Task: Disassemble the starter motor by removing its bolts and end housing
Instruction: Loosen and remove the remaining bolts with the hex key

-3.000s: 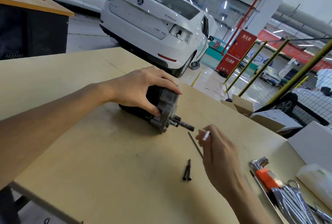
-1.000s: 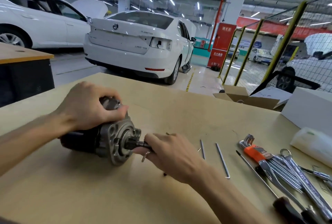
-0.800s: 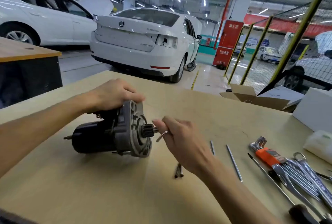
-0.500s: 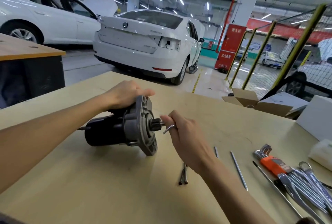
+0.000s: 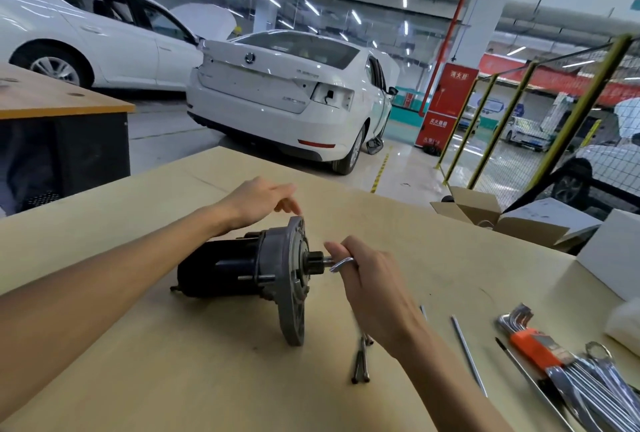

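Nearest the viewer, in front of the motor [image 5: 242, 267], two dark bolts [image 5: 361, 360] lie side by side on the table [image 5: 173, 379], already out, and to the right of the motor a thin rod [image 5: 468, 352] and a set of hex keys [image 5: 540, 352] rest near the table's edge. The right hand [image 5: 367, 279] is clenched around the shaft end that sticks out of the motor's right face, with a bent metal piece [image 5: 341, 263] caught between its fingers; whether that is a key or a clip I cannot tell. The motor lies on its side at the middle of the table, its dark body to the left and its grey end housing [image 5: 294, 279] standing on edge to the right, a stud still showing along the seam. Behind the motor, the left hand [image 5: 258, 203] is released, fingers extended, a fingertip just at the housing's top rim. The motor looks heavy, rigid and prone to rolling, so I would judge it best steadied by wrapping the round body, while the housing's broad flange gives the firmest purchase for pulling it free. A cardboard box [image 5: 485, 215] sits far right of the motor, and white cars [image 5: 287, 96] stand beyond the table.
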Available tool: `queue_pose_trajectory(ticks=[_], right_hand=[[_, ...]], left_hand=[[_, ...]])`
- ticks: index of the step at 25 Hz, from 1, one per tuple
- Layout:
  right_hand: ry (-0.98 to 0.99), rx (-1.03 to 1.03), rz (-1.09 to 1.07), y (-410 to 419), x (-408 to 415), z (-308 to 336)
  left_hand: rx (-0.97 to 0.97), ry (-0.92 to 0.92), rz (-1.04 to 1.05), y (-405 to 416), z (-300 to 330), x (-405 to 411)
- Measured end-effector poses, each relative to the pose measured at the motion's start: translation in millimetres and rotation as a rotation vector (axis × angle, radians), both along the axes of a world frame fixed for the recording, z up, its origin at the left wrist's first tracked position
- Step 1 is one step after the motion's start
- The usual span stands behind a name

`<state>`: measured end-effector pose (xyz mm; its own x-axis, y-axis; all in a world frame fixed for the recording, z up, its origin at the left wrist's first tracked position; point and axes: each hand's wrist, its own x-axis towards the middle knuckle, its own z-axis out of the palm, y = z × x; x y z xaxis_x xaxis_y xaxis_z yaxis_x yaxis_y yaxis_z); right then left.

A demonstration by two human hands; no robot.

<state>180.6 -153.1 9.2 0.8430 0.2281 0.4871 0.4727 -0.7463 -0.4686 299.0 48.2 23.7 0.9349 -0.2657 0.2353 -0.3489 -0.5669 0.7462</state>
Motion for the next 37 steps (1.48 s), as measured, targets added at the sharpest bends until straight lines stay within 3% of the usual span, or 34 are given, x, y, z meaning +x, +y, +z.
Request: queue_pose_trajectory(ticks=[3,6,8,10,12,14,16,19,25,30,37], right_hand=[[0.026,-0.006,-0.009,-1,0,1],[0.037,-0.010,-0.029,-1,-1,1],[0.058,-0.009,-0.053,0,-2,3],[0.206,0.070,-0.121,-6,-1,11],[0.495,0.234,-0.150,-22,-2,23],[0.648,0.292,-0.148,-43,-5,31],[0.624,0.298,-0.156,-55,-10,33],[0.487,0.466,-0.115,-58,-15,33],[0.067,0.502,-0.121,-47,-24,40],[0.156,0.771,0.031,-30,-32,34],[0.121,0.870,0.089,-7,-31,13]], left_hand=[[0.012,-0.009,-0.024,13,2,-28],[0.058,-0.001,0.080,16,-7,-68],[0.155,-0.190,0.160,2,-18,-94],[0.231,-0.426,0.207,-11,-20,-106],[0.230,-0.487,0.192,-15,-18,-104],[0.210,-0.501,0.156,-13,-17,-94],[0.180,-0.520,0.118,-13,-18,-85],[0.146,-0.517,0.074,-11,-19,-75],[0.134,-0.484,-0.040,-10,-13,-61],[0.023,-0.554,-0.060,-9,-24,-53],[-0.189,-0.583,-0.170,2,-39,-50]])
